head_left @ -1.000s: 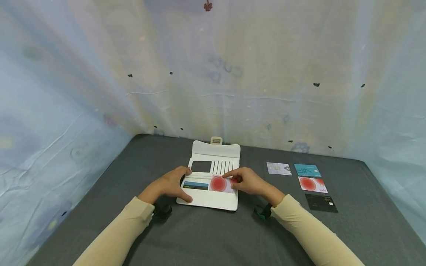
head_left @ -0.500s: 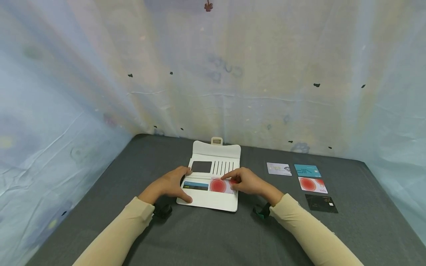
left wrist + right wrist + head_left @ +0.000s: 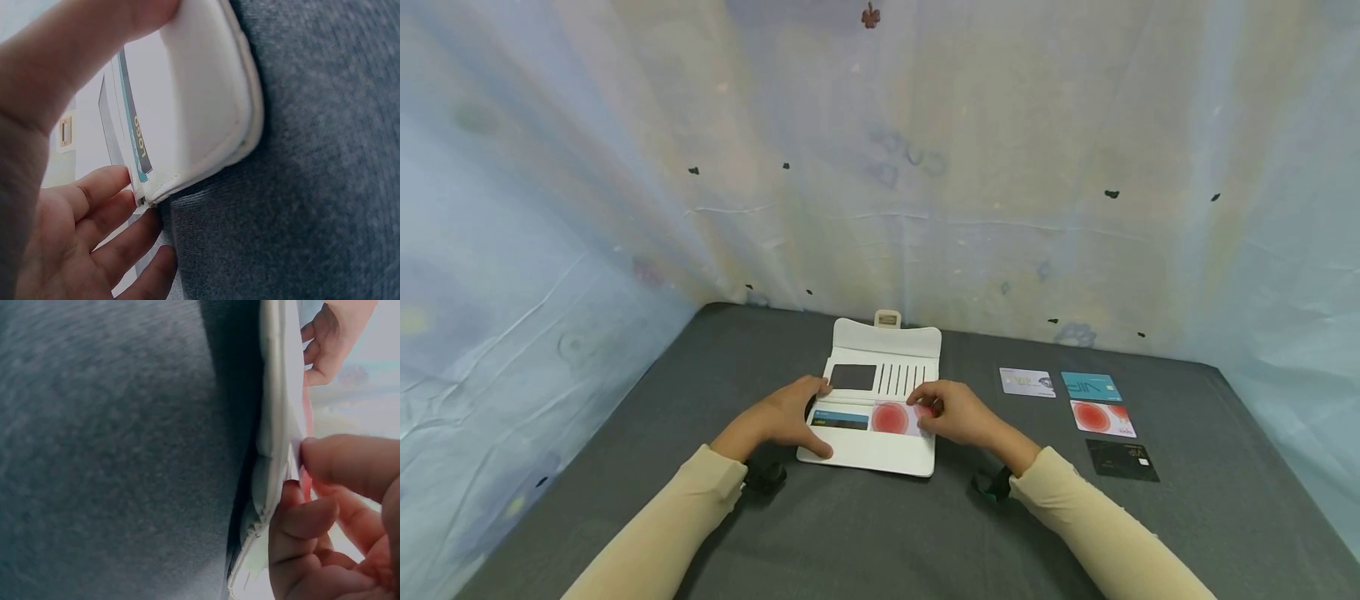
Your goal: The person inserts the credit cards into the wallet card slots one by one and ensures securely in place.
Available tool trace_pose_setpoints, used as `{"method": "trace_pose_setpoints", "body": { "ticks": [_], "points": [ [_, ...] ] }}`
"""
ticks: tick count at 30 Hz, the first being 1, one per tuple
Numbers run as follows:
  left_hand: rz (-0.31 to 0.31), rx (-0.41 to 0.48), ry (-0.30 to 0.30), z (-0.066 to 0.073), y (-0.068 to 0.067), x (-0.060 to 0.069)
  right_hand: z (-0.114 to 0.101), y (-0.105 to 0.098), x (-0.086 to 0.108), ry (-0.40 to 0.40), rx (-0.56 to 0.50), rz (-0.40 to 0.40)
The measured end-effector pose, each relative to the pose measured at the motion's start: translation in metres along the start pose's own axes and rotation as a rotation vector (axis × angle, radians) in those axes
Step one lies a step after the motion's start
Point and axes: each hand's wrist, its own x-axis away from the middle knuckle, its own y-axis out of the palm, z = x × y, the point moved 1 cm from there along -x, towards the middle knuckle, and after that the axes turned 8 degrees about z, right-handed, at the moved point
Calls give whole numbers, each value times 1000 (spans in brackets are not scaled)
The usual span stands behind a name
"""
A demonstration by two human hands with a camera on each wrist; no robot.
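An unfolded white wallet (image 3: 868, 454) lies on the dark cloth. My right hand (image 3: 961, 414) pinches the right side of a pink-and-white card with a red circle (image 3: 890, 418), which lies over the wallet's lower right part. In the right wrist view, thumb and fingers meet on the edge of this card (image 3: 307, 412). A blue-and-black card (image 3: 840, 420) sits in the lower left pocket; "LOGO" reads on it in the left wrist view. Spread over the wallet's left edge, my left hand (image 3: 782, 412) rests its thumb on the lower panel, with its fingertips touching the side.
To the right lie a silver card (image 3: 1027, 382), a teal card (image 3: 1091, 387), another red-circle card (image 3: 1102, 418) and a black card (image 3: 1122, 460). Several narrow slots and a dark window (image 3: 853, 377) show on the wallet's upper half. A pale curtain (image 3: 970, 167) hangs behind the table.
My right index finger has shifted slightly right along the card's top edge. The red-circle card has settled a little lower against the wallet since the first frame. My left hand stays put.
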Motion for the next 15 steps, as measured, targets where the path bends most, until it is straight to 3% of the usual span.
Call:
{"method": "trace_pose_setpoints", "body": {
  "ticks": [6,15],
  "points": [
    [1,0,-2,0,0,0,3,2,3,-15,15,64],
    [6,-5,-2,1,1,0,4,3,3,-4,-5,57]
  ]
}}
